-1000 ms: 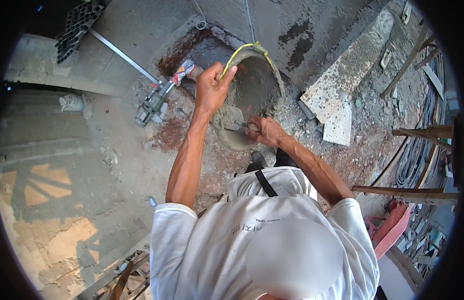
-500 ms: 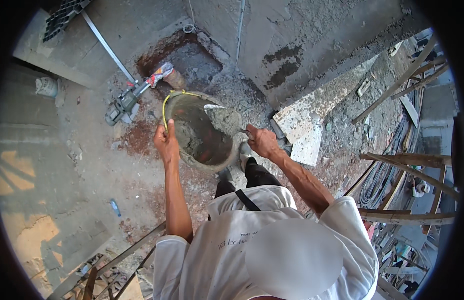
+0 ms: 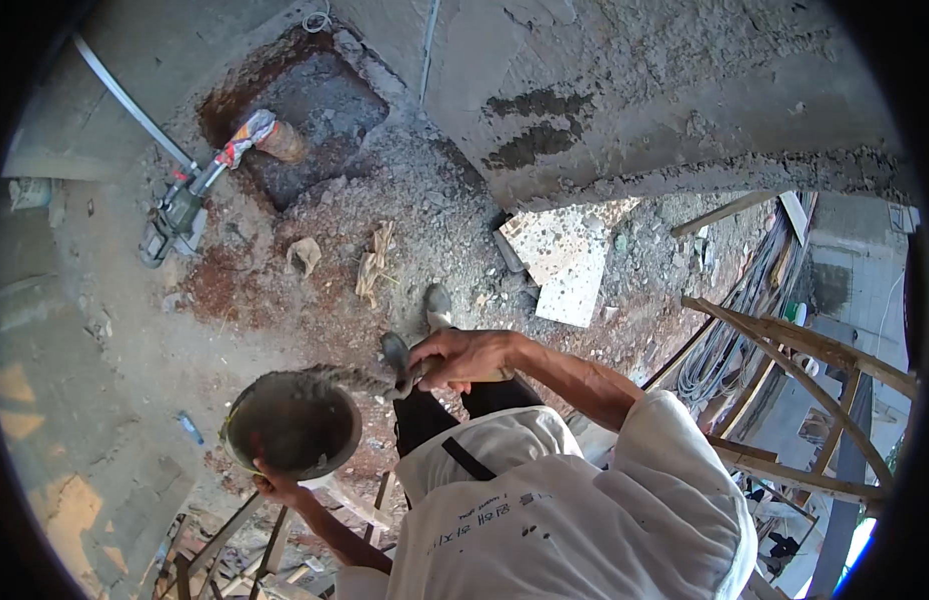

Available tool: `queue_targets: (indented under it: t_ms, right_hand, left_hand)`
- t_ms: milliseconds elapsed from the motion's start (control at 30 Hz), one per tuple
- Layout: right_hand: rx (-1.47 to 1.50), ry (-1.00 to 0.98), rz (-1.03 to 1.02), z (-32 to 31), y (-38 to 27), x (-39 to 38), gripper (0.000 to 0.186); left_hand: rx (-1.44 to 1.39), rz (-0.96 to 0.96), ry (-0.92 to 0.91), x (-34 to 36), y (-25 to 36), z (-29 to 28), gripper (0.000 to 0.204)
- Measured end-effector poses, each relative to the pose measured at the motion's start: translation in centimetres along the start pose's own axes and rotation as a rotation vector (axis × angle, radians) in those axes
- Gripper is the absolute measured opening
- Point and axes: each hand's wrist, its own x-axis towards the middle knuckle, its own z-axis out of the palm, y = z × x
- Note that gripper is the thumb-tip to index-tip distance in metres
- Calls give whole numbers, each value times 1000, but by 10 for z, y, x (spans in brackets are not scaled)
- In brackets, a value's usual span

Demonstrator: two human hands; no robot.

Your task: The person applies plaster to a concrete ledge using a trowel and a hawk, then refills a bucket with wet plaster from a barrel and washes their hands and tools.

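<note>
A round bucket [image 3: 351, 440], dark inside with grey mortar smeared on its wall, is tilted at the lower left. A yellow cord or handle [image 3: 241, 460] runs along its left edge. My left hand [image 3: 275, 485] is closed on the near rim beside that cord. In front of my waist, my right hand [image 3: 463, 358] grips the handle of a trowel. The trowel's mortar-coated blade [image 3: 350, 378] points left, over the bucket's far right rim. Whatever lies at the bottom of the bucket is too dark to make out.
A power tool [image 3: 175, 222] with a long shaft lies at upper left beside a square pit [image 3: 325, 110]. Speckled boards [image 3: 570, 280] lean near the wall base. Cable coils [image 3: 720, 350] and wooden poles [image 3: 825, 355] stand at right. Rubble covers the ground near my shoes [image 3: 439, 300].
The bucket has moved from in front of me to the lower left with my left hand on it. My right hand has shifted left with the trowel, and the view has turned.
</note>
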Motion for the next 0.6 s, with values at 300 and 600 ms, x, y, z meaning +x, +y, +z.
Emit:
queue_targets:
  t_ms: [300,600]
  right_hand:
    - [-516,1309,412,-163,-26,-154,20]
    - [-894,493,156,43,-24,-39,34]
  left_hand:
    - [315,1,0,-4,12,-19,36]
    - [-9,274,-318,-8,115,88,45]
